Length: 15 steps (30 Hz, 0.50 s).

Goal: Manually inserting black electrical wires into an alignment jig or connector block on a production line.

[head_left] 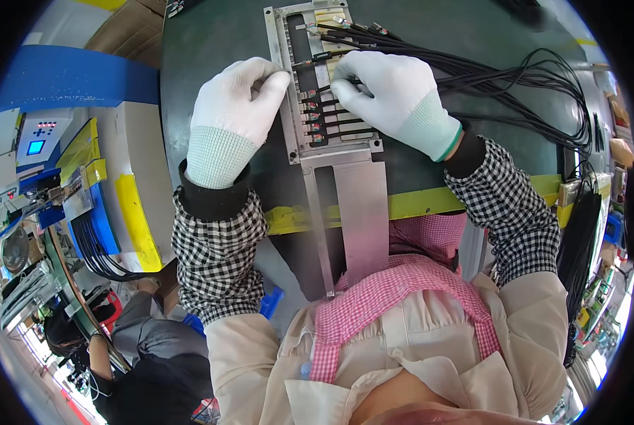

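Observation:
My left hand [237, 106], in a white glove with a pale green cuff, is at the left rail of a metal fixture [294, 134]. Its thumb and forefinger are pressed together, and whatever may be between them is hidden. Across the fixture, my right hand [391, 92], gloved alike, is closed with thumb and fingers around a black cable whose gripped part is mostly covered. Several black cables [341, 122] lie side by side in the fixture's slots, their small metal-tipped connectors [310, 117] lined up in the left channel. More connector ends [341, 23] rest loosely at the far end.
A long cable bundle [501, 78] runs right over the dark green table [218, 32]. A flat metal plate [363, 212] juts from the fixture past the yellow-taped near edge [430, 202]. Left stands a blue-and-grey machine [97, 74]; a person in dark clothes [154, 368] sits lower left.

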Available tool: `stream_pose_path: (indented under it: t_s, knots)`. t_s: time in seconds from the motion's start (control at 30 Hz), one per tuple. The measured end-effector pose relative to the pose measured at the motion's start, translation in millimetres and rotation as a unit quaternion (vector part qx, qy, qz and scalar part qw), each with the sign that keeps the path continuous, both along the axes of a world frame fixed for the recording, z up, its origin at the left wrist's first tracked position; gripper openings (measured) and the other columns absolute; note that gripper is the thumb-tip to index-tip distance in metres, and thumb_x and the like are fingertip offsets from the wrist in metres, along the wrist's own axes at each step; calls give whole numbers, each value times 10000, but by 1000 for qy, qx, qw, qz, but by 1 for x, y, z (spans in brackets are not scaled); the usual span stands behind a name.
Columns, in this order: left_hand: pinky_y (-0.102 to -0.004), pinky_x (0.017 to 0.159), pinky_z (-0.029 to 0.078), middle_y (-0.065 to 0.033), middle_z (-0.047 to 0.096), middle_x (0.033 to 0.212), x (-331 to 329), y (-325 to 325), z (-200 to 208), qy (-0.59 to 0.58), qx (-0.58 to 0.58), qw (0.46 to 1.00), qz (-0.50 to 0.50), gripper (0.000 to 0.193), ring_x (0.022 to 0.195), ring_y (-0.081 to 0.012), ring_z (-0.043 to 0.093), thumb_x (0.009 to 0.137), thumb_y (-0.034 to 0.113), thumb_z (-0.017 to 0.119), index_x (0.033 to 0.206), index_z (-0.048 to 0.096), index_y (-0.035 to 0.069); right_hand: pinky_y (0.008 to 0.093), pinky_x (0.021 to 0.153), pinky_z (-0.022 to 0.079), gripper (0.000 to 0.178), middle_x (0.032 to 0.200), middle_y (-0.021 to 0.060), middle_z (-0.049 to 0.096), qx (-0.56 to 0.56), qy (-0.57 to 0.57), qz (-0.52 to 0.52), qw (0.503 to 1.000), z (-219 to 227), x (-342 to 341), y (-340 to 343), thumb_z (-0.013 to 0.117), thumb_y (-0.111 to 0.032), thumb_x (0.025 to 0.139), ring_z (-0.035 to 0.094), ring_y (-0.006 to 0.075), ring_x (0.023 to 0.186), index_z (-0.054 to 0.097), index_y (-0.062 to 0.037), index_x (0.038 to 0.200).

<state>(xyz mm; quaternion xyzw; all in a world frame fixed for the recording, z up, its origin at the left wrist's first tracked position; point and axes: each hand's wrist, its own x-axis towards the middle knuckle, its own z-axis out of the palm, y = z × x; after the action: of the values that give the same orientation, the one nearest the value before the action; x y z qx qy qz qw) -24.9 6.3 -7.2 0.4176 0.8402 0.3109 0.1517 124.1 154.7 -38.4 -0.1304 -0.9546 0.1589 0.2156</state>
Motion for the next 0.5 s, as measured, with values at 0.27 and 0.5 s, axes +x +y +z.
stream_pose_path:
  t_s: [0.27,0.5]
  knots:
    - [-310,680,492,-68,669,871,2,-1,-3,58,12,996,-60,193,736,-228,611,860,157,605,976,718,51,308,606,458,104,809,12,651,77,36,10,996,-7,0,-2,672,-163,800,578,184,636,689,-115,891]
    - [-307,757,509,-28,650,983,9,3,-11,260,59,936,-229,252,875,-230,606,826,65,595,1047,714,93,284,669,460,194,926,-3,618,106,3,31,994,4,26,12,675,-177,825,572,180,731,721,-154,1011]
